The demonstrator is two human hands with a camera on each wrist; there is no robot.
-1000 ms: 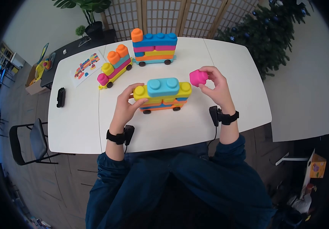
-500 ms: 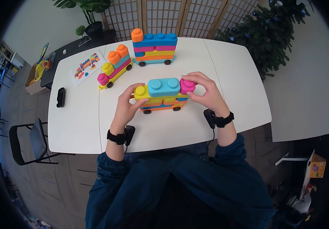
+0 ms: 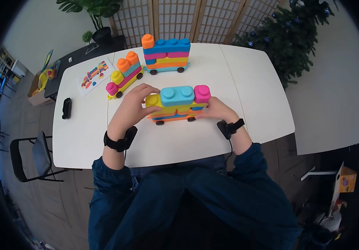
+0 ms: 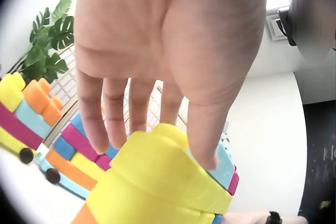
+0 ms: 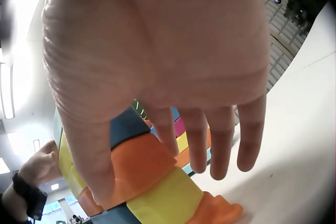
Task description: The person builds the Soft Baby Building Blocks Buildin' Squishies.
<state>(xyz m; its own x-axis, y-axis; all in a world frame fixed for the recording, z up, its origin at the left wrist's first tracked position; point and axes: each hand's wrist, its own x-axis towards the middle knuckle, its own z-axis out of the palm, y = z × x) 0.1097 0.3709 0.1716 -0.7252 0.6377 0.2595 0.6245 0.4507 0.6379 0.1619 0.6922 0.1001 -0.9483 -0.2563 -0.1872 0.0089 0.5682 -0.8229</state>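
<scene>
A wheeled block wagon (image 3: 175, 111) stands near the middle of the table, layered in orange, blue and yellow. On top lie a light blue brick (image 3: 177, 96) and, at the right end, a pink brick (image 3: 202, 94). My left hand (image 3: 130, 110) grips the wagon's left end; in the left wrist view its thumb lies across the near side of the yellow brick (image 4: 152, 176), fingers beyond. My right hand (image 3: 221, 111) holds the right end low down, below the pink brick. In the right wrist view, its thumb presses by an orange brick (image 5: 139, 166); the fingers point down along the far side.
Behind stand a tall block wagon (image 3: 167, 56) and a smaller stepped one (image 3: 125, 77). A picture sheet (image 3: 95, 78) and a black object (image 3: 66, 108) lie at the left of the white table (image 3: 263, 104). A folding chair (image 3: 40, 154) stands at the left.
My right hand has let go of the pink brick, now on the wagon's right end, and has moved down to grip that end. My left wrist has swung left, its hand still at the left end.
</scene>
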